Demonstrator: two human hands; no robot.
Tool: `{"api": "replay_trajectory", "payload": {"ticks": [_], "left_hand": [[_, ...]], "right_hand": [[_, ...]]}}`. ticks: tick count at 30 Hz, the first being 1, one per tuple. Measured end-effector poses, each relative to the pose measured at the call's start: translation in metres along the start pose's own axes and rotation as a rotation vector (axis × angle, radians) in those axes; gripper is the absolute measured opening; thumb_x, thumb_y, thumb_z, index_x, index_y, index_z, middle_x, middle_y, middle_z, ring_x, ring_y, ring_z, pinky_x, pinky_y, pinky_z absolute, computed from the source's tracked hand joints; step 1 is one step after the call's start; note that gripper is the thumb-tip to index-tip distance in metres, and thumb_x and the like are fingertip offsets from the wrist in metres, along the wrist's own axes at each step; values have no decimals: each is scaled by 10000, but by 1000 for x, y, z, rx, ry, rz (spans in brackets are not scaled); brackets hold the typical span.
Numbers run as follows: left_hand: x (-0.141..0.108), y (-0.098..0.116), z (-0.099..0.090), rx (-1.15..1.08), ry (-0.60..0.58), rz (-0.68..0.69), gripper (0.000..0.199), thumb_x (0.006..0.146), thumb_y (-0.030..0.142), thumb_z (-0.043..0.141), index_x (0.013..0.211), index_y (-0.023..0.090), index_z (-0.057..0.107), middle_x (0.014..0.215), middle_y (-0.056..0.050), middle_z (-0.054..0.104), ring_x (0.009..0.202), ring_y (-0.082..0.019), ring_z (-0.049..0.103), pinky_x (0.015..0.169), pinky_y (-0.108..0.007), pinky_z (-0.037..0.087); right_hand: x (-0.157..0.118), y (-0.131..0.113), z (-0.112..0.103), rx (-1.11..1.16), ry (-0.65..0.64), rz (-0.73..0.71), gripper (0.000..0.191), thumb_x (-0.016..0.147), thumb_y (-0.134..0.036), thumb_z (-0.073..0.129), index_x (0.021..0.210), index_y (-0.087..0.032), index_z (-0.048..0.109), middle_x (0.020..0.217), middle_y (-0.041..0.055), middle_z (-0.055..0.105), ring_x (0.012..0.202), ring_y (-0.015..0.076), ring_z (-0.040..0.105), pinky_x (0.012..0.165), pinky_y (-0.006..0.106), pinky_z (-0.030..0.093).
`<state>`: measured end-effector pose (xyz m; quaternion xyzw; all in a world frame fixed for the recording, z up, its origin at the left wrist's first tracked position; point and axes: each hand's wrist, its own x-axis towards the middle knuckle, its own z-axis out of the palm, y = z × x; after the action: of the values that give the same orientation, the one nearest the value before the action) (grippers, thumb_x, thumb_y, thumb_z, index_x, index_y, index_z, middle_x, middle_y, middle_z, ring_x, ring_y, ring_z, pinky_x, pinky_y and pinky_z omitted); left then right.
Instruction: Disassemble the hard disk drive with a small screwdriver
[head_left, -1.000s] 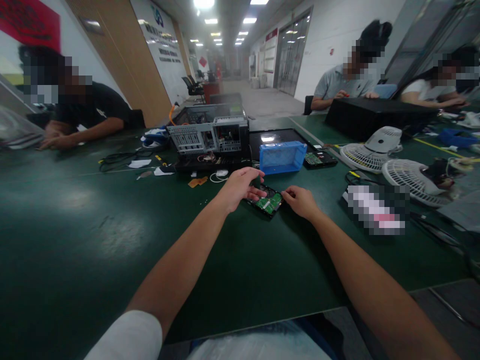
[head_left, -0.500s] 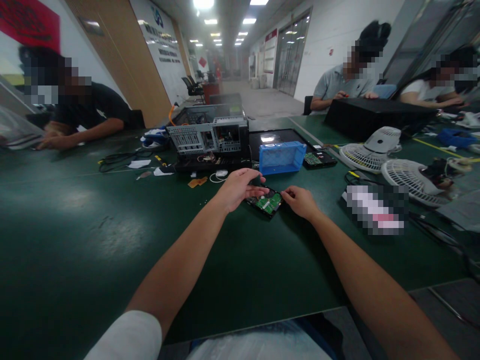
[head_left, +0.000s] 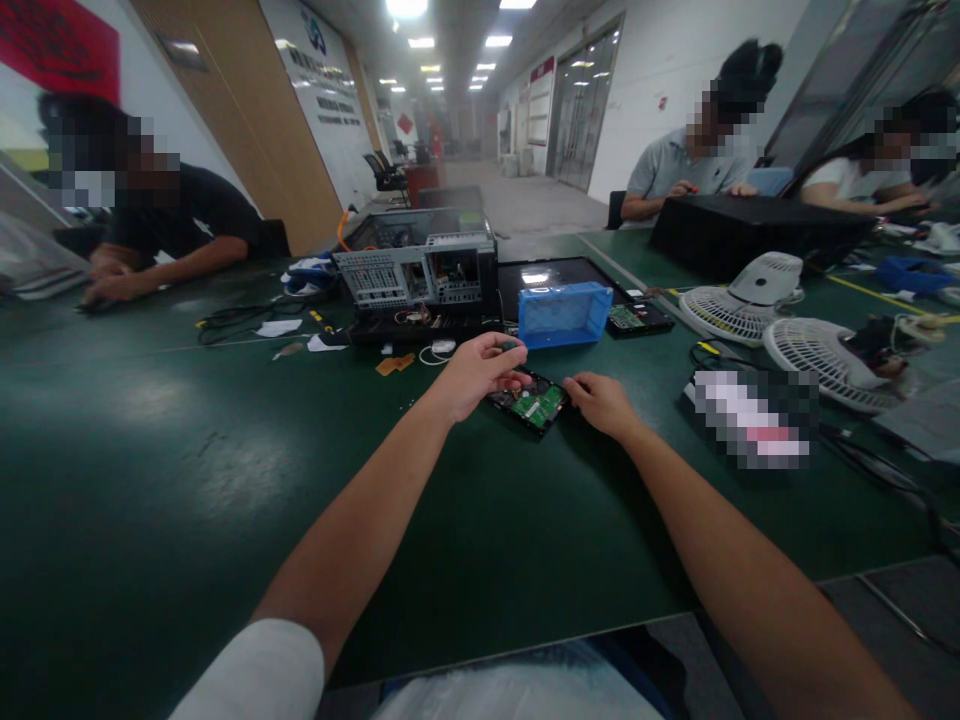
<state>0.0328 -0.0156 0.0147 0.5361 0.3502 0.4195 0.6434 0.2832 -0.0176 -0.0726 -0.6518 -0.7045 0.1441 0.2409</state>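
Observation:
A hard drive [head_left: 538,405], with its green circuit board facing up, lies on the dark green table in front of me. My right hand [head_left: 598,402] is closed on its right corner, thumb and fingers pinching the edge. Over the drive's left end is my left hand [head_left: 484,375], with its fingers curled. Between its thumb and forefinger shows a small dark thing, too little of it visible to name. The left fingers cover part of the drive's far left side.
Behind the drive stand a blue plastic bin [head_left: 566,318] and an opened computer case [head_left: 416,270]. Another circuit-board unit [head_left: 637,318] lies right of the bin. White fan parts [head_left: 765,290] and a blurred-out item [head_left: 750,420] are at right. Co-workers sit across the table.
My left hand has risen slightly and drawn back to the left, uncovering more of the drive. The right hand has stayed at the drive's corner.

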Motion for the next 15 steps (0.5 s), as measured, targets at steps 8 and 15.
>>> {"api": "replay_trajectory", "payload": {"ticks": [8,15], "left_hand": [[-2,23,-25,35,22,113,305,863,358,747,1096,174,674,1076,-93,722,700,-101,684,559,-188,491],[-7,45,-73,177,245,227,312,860,451,721,884,149,642,802,-64,702,678,-133,660,624,-235,524]], "right_hand": [[-1,-2,-2,-9,-2,-8,386,990,-448,453,780,-218,680,749,37,703,685,170,603,624,266,371],[-2,-5,1,-42,86,-1,321,956,-467,536,932,-208,723,911,71,719,800,196,633,721,293,436]]}}
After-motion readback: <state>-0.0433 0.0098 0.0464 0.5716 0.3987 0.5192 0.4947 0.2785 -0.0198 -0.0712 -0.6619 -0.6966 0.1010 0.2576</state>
